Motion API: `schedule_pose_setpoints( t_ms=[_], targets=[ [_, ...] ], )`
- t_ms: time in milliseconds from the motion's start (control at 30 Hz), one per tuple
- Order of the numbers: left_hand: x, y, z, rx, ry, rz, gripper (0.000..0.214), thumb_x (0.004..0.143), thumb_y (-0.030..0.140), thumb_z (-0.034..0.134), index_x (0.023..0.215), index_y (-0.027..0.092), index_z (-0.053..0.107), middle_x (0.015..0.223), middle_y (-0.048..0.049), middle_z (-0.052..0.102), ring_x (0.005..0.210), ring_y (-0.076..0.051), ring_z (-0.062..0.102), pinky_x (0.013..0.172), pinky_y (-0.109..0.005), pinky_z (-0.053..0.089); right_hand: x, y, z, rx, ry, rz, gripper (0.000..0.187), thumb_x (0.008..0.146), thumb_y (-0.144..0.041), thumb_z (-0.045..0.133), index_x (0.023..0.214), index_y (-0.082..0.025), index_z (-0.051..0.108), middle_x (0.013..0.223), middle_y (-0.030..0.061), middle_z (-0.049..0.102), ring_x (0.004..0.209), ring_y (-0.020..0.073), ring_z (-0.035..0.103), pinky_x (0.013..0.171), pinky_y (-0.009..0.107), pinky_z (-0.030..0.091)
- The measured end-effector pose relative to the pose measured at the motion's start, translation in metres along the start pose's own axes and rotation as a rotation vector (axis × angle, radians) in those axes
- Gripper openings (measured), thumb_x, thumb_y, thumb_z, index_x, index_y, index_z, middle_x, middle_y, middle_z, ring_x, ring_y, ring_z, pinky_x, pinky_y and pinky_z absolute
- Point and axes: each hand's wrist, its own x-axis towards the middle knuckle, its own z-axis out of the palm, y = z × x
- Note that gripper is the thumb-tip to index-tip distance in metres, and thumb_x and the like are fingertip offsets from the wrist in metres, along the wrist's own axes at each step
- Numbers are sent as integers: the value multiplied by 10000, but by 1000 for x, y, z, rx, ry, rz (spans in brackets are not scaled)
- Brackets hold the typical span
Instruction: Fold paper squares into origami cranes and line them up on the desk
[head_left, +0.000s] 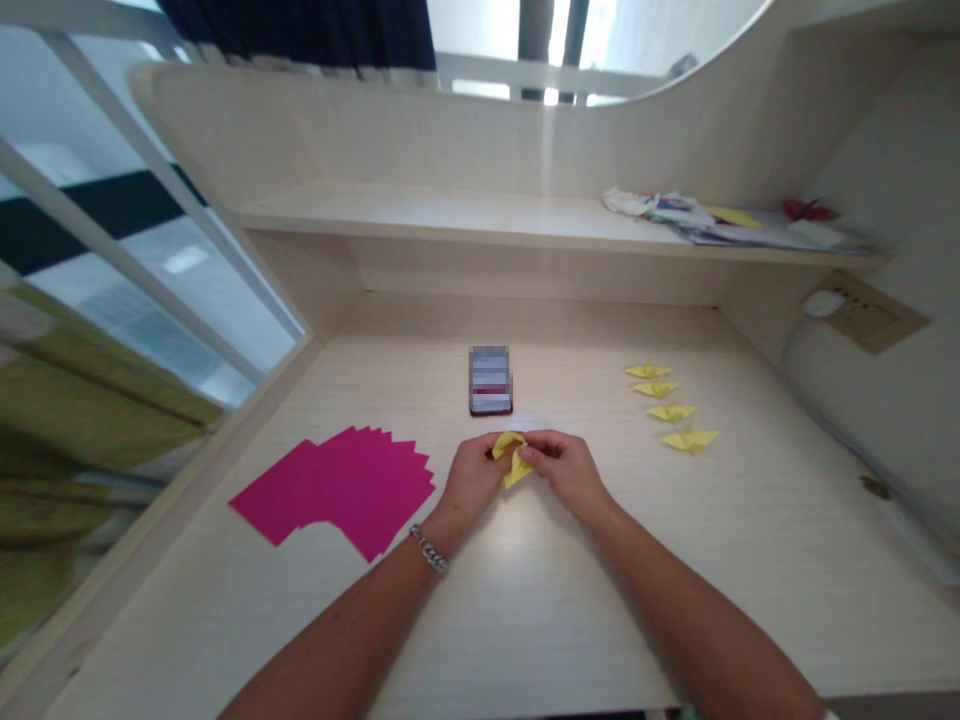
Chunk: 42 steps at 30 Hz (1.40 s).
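Between my hands, over the middle of the desk, is a partly folded piece of yellow paper [516,468]. My left hand [474,475] grips its left side, with the fingertips partly hidden behind the paper. On the other side, my right hand [566,465] pinches it between thumb and fingers. Just beyond my hands lies a phone [491,382], its screen lit and blurred out. To the right, several small folded yellow paper cranes [671,411] stand in a row. Fanned-out magenta paper sheets [360,485] lie to the left of my left hand.
A shelf [450,222] runs above the back of the desk, with a pile of papers [720,220] at its right end. On the right wall, a white plug sits in a socket plate [866,310], its cable [832,410] trailing down. Bed rails [142,240] border the left side.
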Motion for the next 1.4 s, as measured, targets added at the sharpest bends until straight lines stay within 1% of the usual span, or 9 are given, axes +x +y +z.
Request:
schedule_pose_setpoints(
  t_ms=[167,300,467,667,800,967,1033,1200,1400],
  targets=[
    [1,-2,0,-38,23,-30,271,756,325,618,954,165,712,874,-51,722,754,-191,643,676,-281,489,0,-2,-5,-56,-7,21,311,675,-379,693,929,-204,728,800,43,714,631,144,581,569,261,439],
    [0,-2,0,-25,-10,-31,305,788,387,587,945,156,710,850,-52,719,741,-197,637,665,-286,485,0,-4,-6,-64,9,60,332,729,-433,640,937,-191,728,731,36,692,587,126,541,505,230,386],
    [0,-2,1,7,-6,-13,309,798,387,580,956,158,714,842,-49,722,739,-202,637,650,-287,485,0,-3,-5,-32,4,79,330,697,-421,677,939,-202,725,774,36,699,585,120,538,514,232,384],
    [1,-3,1,-29,14,-10,308,764,324,625,1004,150,708,1005,-97,712,834,-223,653,736,-332,506,0,-6,-4,28,4,94,305,625,-375,739,861,-182,730,740,33,695,583,113,532,547,245,392],
    [2,-5,1,-21,29,-10,329,734,298,657,1016,135,705,1039,-128,700,871,-241,651,766,-353,507,-1,-11,-4,50,3,115,292,594,-340,765,835,-178,731,743,34,697,608,119,549,592,262,413],
    [2,-5,-1,-34,-1,7,362,730,296,672,1063,154,685,1078,-122,687,897,-235,646,775,-339,505,-1,-13,-5,52,-27,89,309,579,-350,770,837,-184,730,761,40,701,633,138,568,610,277,429],
    [1,-5,-1,-44,-6,17,356,754,318,652,1069,154,681,1073,-117,688,887,-226,646,770,-333,502,-1,-12,-6,45,-30,95,314,585,-366,767,836,-181,730,736,35,694,615,133,559,599,273,424],
    [0,-3,-2,-62,-65,23,340,790,390,611,1010,144,692,955,-92,713,815,-208,648,722,-314,497,0,-7,-8,34,-20,116,302,699,-434,682,838,-170,728,659,23,654,568,112,519,549,245,384],
    [-1,1,-2,-16,-111,34,355,823,418,562,1005,142,691,905,-81,708,792,-198,629,696,-291,480,0,-5,-8,86,-28,115,297,675,-403,718,873,-181,729,734,37,683,600,114,535,581,249,398]
  ],
)
